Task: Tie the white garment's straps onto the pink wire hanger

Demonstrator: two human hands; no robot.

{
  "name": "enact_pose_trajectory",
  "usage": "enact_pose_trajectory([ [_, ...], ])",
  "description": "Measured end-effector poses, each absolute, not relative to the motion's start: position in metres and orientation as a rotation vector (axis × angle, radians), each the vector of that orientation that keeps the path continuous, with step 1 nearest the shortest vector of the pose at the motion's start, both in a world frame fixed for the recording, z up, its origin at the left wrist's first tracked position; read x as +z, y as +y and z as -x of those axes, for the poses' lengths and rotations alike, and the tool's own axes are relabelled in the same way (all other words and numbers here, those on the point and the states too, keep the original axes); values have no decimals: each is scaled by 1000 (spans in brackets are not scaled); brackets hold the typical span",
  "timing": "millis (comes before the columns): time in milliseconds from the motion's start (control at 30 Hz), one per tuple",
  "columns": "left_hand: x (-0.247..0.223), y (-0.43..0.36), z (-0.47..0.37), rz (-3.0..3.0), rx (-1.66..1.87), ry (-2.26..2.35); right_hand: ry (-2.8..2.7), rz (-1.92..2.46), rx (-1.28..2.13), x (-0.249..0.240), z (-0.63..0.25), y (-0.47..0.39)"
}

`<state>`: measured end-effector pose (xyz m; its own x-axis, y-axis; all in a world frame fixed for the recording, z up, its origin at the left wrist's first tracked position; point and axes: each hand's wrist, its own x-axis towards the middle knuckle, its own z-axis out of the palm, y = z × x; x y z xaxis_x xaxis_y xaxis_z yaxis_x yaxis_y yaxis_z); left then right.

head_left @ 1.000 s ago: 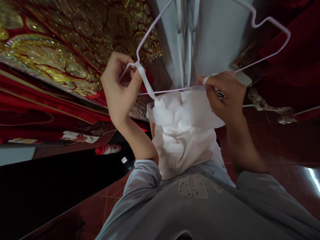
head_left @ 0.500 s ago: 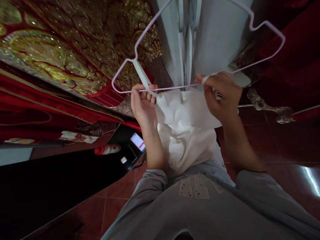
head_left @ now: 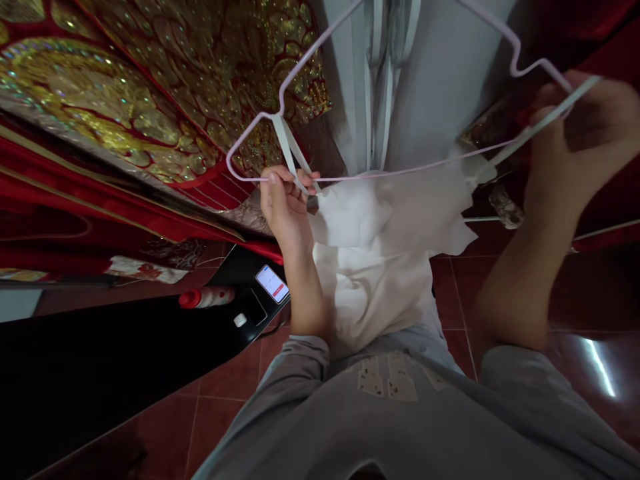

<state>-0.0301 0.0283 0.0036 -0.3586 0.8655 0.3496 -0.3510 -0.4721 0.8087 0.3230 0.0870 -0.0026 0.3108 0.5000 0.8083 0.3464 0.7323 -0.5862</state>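
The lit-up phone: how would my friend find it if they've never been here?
Find the long black table at the picture's lower left. Follow it right, past the red-topped bottle, to its end. The phone there has a glowing white screen with a red patch, unlike the dark flat slab beside it.

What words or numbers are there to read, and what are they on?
No text can be read for certain.
Phone: marks on the lit screen, too small to read.
Shirt: small dark marks on the pale printed patches, too small to read.
Bottle: red marks, too blurred to tell if they are letters.
Hanger and white cloth: no writing shows.
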Motion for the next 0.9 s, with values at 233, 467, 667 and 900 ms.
enact_pose_trajectory([
  [233, 2, 30, 33, -1068, 1976, 789, -1673, 939, 1, 51, -263, 70],
  [467, 3, 24, 29, -1078, 1965, 759, -1495, 721, -266, 37, -238, 51],
  [667, 5, 22, 24, -1031, 1986, 832, -1978, 824, 57, 16, -206, 32],
  [900, -7, 23, 25, -1069, 1962, 949, -1942, 993, 46, -9, -196, 32],
])
